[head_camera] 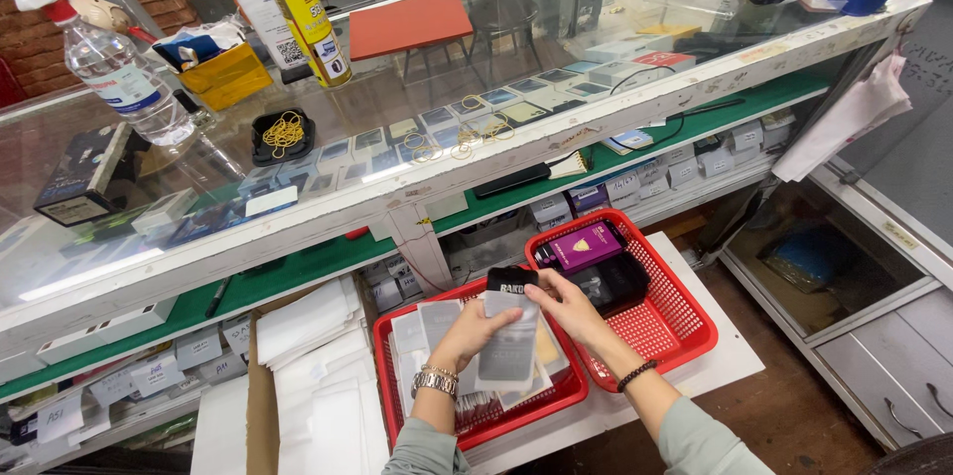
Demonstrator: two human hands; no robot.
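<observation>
Both hands meet over a pair of red plastic baskets below a glass-topped counter [635,113]. The left hand [475,328], with a metal watch band at the wrist, is closed around the lower left edge of a flat clear-fronted packet with a black header card [509,331], thumb on the front and fingers behind. The right hand [571,308], with a dark beaded bracelet at the wrist, pinches the packet's upper right edge just under the header. The packet stands nearly upright between them, above the seam where the two baskets meet. The nearer red plastic basket [392,415] is packed with similar flat grey and clear packets lying in loose overlapping rows. The farther red plastic basket [685,321] sits just to the right, touching it, and holds a purple rectangular box [586,245] beside a black pouch-like item [611,281]. Both baskets rest on a white board [730,356] over the wooden floor. To the left of the baskets lie stacks of white envelopes [308,321]. On the counter above stand a yellow spray can [306,13], a clear spray bottle with a white and red trigger [114,63], and a small black tray of rubber bands [283,135].
</observation>
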